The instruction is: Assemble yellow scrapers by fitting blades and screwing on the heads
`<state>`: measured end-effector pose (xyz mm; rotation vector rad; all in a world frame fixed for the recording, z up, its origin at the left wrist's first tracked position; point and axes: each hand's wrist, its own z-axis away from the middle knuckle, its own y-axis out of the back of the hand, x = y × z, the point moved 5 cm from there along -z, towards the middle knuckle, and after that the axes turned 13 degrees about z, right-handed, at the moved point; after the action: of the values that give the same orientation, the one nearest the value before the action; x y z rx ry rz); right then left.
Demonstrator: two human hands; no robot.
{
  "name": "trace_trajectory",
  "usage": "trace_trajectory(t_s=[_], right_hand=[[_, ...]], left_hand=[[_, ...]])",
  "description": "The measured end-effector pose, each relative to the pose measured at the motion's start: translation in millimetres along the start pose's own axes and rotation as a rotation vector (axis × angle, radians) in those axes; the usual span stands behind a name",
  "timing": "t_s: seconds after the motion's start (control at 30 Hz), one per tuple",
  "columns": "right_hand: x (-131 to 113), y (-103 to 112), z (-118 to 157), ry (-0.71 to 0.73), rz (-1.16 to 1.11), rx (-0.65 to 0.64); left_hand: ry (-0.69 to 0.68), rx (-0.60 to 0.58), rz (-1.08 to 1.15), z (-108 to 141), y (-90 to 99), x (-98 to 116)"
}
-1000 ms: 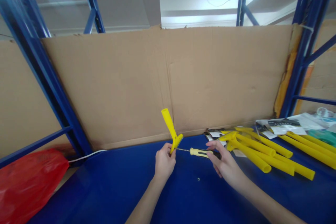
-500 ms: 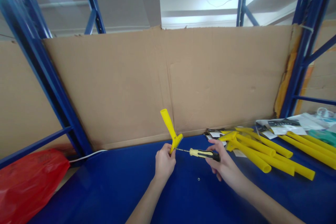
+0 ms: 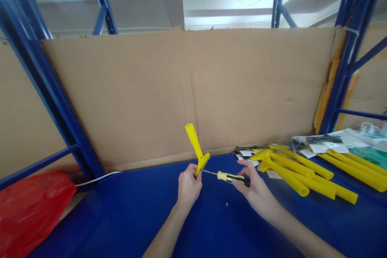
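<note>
My left hand (image 3: 189,185) grips the lower end of a yellow handled tool (image 3: 194,142), whose tubular handle points up toward the cardboard. A screwdriver (image 3: 228,177) with a pale yellow and black handle lies almost level, its shaft tip against the head of the yellow tool. The fingers of my right hand (image 3: 254,187) are closed round the black rear end of the screwdriver. Below the screwdriver a small ring-shaped part (image 3: 227,204) lies on the blue table (image 3: 136,209).
Several yellow tube-handled tools (image 3: 290,177) lie piled at the right, with packaged cards (image 3: 326,145) behind them. A red plastic bag (image 3: 33,209) is at the left. A cardboard panel (image 3: 145,96) stands behind the table between blue posts (image 3: 347,60).
The fingers of my right hand have shifted on the screwdriver handle and closed in on its rear end. The view has shifted slightly.
</note>
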<state>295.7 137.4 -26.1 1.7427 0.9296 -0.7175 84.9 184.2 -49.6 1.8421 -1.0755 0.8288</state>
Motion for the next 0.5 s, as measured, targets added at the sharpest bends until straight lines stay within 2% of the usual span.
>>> trace_trajectory(t_s=[0.17, 0.3, 0.43, 0.5], right_hand=[[8.7, -6.7, 3.9, -0.282, -0.153, -0.07], [5.1, -3.3, 1.4, -0.242, -0.275, -0.086], [9.3, -0.1, -0.8, -0.208, -0.081, 0.008], [10.1, -2.2, 0.5, -0.188, -0.061, 0.016]], left_hand=[[0.016, 0.012, 0.025, -0.4, 0.9, 0.5], [0.021, 0.031, 0.022, 0.1, 1.2, -0.4], [-0.013, 0.007, -0.015, 0.8, -0.4, 0.6], [-0.003, 0.016, -0.041, 0.6, 0.8, 0.3]])
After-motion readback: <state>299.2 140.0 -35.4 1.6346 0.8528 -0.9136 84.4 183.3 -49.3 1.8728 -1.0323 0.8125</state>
